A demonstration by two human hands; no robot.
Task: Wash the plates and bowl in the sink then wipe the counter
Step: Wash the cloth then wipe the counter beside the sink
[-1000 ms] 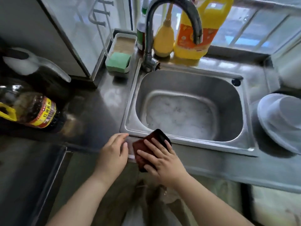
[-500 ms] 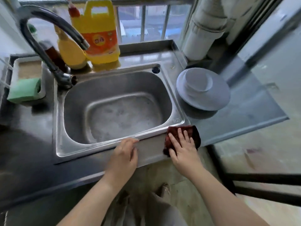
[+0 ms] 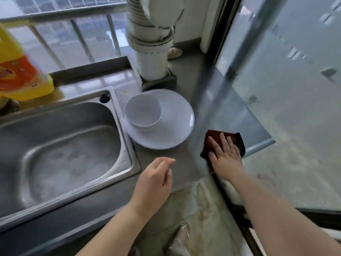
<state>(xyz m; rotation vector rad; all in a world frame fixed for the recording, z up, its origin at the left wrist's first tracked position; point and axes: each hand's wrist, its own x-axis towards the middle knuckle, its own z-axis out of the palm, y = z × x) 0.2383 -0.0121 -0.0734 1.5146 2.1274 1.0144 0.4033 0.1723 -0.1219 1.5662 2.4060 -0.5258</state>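
Plates [image 3: 171, 126] and bowl [image 3: 143, 112] stand stacked on the tabletop [image 3: 186, 163] just right of the sink [image 3: 64, 154], the bowl upright on the top plate; how many plates lie beneath cannot be told. The sink basin holds no dishes. Judged from this layout, the washing step is complete and the wiping step is in hand.

Right hand [image 3: 224, 154]: fingers straight, palm pressed flat on a dark red cloth [image 3: 234, 140]. The cloth lies on the tabletop near its right front corner, apart from the plate rim. This grip is open; it pins the cloth by pressure only.

Left hand [image 3: 155, 182]: hovers above the front edge of the tabletop, between sink and cloth. Fingers loosely curled, holding nothing. Grip open.

A yellow detergent bottle [image 3: 20, 71] stands behind the sink at the far left. A white pipe [image 3: 151, 52] rises at the back of the tabletop, behind the stack.

Hazards from this position:
- Cloth overrun. The cloth sits close to the corner edge. A stroke outward or toward the body could carry it off the tabletop, since nothing but palm pressure retains it.
- Contact with the stack. A stroke to the left would meet the plate rim. A push there could slide the stack toward the sink lip or tip the bowl.
- Unwiped area. The surface under the stack cannot be reached unless the stack is lifted or shifted
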